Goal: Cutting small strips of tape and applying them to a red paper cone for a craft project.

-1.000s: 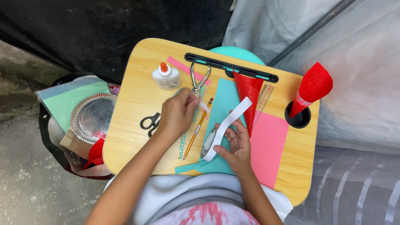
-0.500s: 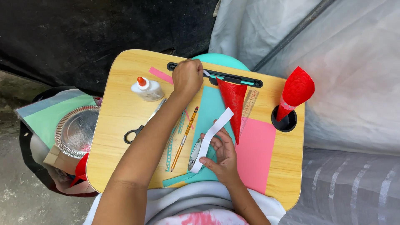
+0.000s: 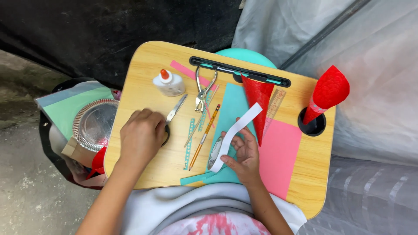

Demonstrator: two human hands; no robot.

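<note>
Hands at work over a wooden lap surface: the left hand curls down over the handles of scissors, blades pointing away, as if gripping them. The right hand pinches a white paper strip between thumb and fingers, pressing teal paper flat. A hole punch and pencil lie between them.

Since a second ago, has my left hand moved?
Yes. The left hand left the hole punch near the tray's far edge and came back onto the scissors.
</note>
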